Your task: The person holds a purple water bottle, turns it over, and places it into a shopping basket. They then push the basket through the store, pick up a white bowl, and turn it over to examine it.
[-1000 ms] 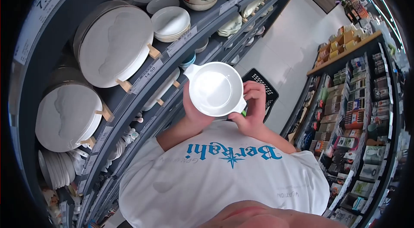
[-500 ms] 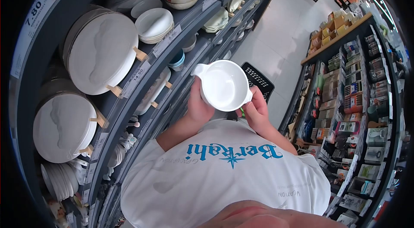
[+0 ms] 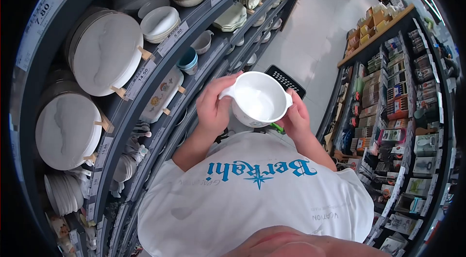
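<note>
A white bowl [image 3: 260, 99] with two lug handles is held in front of my chest. Its inside faces up toward me, and part of a faint print shows on the outer wall. My left hand [image 3: 216, 101] is closed around the left handle, thumb below and fingers reaching behind the rim. On the other side, my right hand [image 3: 295, 117] grips the opposite handle between thumb and fingers. A green strip [image 3: 277, 128] shows beside my right hand; I cannot make out what it belongs to.
Shelves of dishes on the left hold large white plates [image 3: 108, 53], stacked small bowls [image 3: 159, 22], blue cups [image 3: 188, 59] and a rectangular plate [image 3: 164, 95]. Beyond the bowl is a black perforated basket [image 3: 286, 81]. A rack of packaged kitchen goods [image 3: 395, 111] lines the right side.
The bowl has tilted, so more of its outer wall shows. My left hand has risen and moved left, now wrapped over the handle. My right hand has shifted slightly right. The view has shifted a little.
</note>
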A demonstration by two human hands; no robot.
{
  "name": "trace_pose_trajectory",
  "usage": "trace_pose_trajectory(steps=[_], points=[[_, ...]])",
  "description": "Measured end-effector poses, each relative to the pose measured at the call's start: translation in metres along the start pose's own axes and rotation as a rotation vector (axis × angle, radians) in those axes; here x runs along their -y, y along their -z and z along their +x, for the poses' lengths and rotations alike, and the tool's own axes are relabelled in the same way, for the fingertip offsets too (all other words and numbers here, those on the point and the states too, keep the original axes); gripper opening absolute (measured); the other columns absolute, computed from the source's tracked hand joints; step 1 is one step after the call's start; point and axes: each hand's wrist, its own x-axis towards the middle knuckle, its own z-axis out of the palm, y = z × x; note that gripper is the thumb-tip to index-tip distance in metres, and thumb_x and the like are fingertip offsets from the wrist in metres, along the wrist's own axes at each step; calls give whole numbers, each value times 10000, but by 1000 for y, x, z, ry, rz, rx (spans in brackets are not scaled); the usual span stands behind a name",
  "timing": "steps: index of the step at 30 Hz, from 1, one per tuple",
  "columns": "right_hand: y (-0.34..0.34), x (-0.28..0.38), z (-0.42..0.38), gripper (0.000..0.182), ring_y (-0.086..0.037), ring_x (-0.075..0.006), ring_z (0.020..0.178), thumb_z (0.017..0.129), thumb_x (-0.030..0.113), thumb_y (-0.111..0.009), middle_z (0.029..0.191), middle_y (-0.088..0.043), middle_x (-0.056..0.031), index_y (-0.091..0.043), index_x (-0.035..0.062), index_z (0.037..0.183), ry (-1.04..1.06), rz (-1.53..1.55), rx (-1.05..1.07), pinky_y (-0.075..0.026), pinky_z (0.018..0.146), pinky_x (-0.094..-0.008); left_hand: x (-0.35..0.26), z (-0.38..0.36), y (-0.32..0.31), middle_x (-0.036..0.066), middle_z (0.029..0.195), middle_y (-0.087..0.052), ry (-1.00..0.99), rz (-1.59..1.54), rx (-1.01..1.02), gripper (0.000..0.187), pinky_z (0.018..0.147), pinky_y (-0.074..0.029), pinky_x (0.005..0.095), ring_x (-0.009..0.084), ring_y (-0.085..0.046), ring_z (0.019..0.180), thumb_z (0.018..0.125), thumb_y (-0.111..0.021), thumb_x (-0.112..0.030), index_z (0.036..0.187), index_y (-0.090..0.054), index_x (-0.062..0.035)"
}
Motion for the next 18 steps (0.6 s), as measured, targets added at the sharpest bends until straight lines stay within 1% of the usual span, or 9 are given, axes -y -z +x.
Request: trace_pose_trajectory(steps=[2, 4, 6, 8, 9, 12, 13, 15, 18], points=[[1, 4, -6, 246, -396, -76, 581, 981, 335, -410, 795, -475, -14, -387, 99, 915, -5, 6, -18, -321, 505, -213, -8, 0, -6, 233, 986, -635, -37, 130, -12, 214, 789, -504, 334, 283, -648, 895, 895, -486, -40, 1083, -536, 51], [-2, 9, -15, 265, -402, -72, 575, 988, 339, -385, 773, -480, -14, -403, 86, 913, -1, -95, -66, -326, 505, -214, -22, -2, -15, 189, 842, -644, -111, 388, -90, 180, 641, -516, 331, 284, -650, 718, 884, -526, -60, 1024, -561, 48], [2, 13, -22, 289, -408, -68, 568, 994, 344, -359, 752, -484, -13, -418, 73, 912, 5, -193, -114, -331, 506, -214, -25, -9, -20, 187, 839, -646, -132, 475, -64, 176, 618, -508, 331, 273, -647, 691, 907, -505, -88, 1011, -563, 42], [8, 16, -28, 345, -419, -57, 558, 1002, 339, -305, 692, -486, -6, -454, 47, 894, 217, -707, -194, -343, 504, -218, -32, -12, -27, 186, 835, -649, -161, 559, -31, 186, 595, -501, 330, 263, -645, 664, 929, -484, -116, 999, -565, 36], [11, 17, -31, 345, -419, -57, 558, 1002, 339, -305, 692, -486, -6, -454, 47, 894, 220, -702, -205, -343, 504, -218, -37, -12, -33, 171, 799, -637, -191, 564, -38, 171, 571, -498, 341, 283, -628, 626, 905, -523, -118, 971, -571, 33], [20, 22, -47, 308, -461, -144, 514, 970, 245, -383, 637, -492, -59, -495, 12, 802, 480, -927, -285, -357, 477, -277, -52, -14, -49, 148, 754, -626, -187, 578, -24, 156, 543, -493, 349, 301, -611, 583, 881, -564, -124, 917, -576, 27], [22, 24, -53, 308, -461, -144, 514, 970, 245, -383, 637, -492, -59, -495, 12, 802, 476, -929, -300, -357, 477, -277, -56, -16, -54, 142, 746, -626, -157, 597, -18, 153, 539, -491, 345, 298, -612, 577, 880, -566, -127, 893, -575, 24], [24, 31, -62, 293, -470, -217, 485, 937, 204, -440, 611, -482, -97, -499, 12, 724, 603, -1076, -376, -359, 457, -314, -65, -20, -65, 135, 732, -624, -138, 585, -17, 146, 533, -488, 345, 295, -612, 576, 877, -568, -124, 877, -574, 22], [26, 47, -72, 314, -460, -240, 460, 927, 193, -460, 582, -466, -105, -493, 18, 668, 679, -1164, -406, -351, 437, -329, -76, -29, -78, 125, 690, -610, -100, 573, -42, 139, 515, -475, 345, 288, -603, 558, 871, -572, -121, 829, -573, 12]])
